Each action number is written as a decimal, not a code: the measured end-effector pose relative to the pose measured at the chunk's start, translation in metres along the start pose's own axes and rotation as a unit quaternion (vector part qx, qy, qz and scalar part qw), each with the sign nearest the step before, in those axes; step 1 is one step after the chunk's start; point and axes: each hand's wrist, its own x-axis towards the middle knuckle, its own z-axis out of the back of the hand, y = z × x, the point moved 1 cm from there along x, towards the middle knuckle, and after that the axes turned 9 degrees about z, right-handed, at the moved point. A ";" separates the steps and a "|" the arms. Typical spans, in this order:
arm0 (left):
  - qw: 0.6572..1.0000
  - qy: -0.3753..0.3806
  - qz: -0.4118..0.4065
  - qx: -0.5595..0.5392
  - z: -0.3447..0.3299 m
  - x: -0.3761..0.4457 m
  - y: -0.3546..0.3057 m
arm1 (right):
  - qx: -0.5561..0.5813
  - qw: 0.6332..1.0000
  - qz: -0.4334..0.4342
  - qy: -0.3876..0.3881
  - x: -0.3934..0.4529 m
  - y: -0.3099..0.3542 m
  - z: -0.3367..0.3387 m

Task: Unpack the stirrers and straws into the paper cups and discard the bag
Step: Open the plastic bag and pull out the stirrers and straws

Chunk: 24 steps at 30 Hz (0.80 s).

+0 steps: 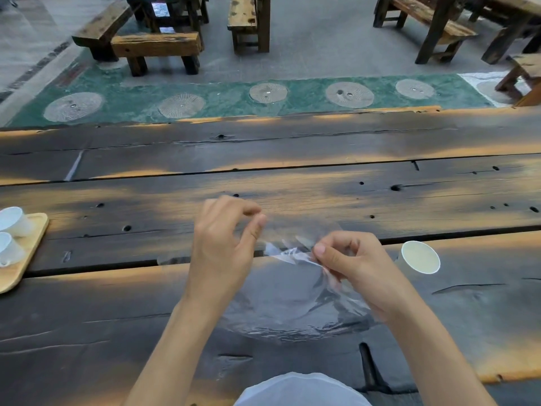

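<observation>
A clear plastic bag (pixel 289 300) is held above the dark wooden table (pixel 292 177), sagging between my hands. My right hand (pixel 351 262) pinches a crumpled part of the bag's upper edge. My left hand (pixel 225 232) is raised just left of it, thumb and forefinger pinched close together; whether film is between them I cannot tell. One white paper cup (pixel 418 257) stands on the table to the right of my right hand, and it looks empty. No stirrers or straws show anywhere.
A light wooden tray (pixel 26 259) at the left edge carries two white cups (pixel 13 221) lying tilted. Beyond the table's far edge are a green floor strip with round stone discs and wooden benches (pixel 155 45). A white rounded object (pixel 301 389) sits at the bottom edge.
</observation>
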 end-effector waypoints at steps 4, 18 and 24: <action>0.987 -0.135 0.061 -0.059 0.010 -0.007 0.005 | 0.052 0.997 0.022 -0.057 0.009 0.008 -0.002; 0.546 0.098 0.602 -0.574 -0.123 -0.076 0.071 | 0.330 0.938 0.080 -0.074 0.027 0.036 -0.027; 0.499 0.063 0.559 -0.659 -0.117 -0.071 0.089 | 0.263 0.951 0.080 -0.143 0.015 0.033 0.014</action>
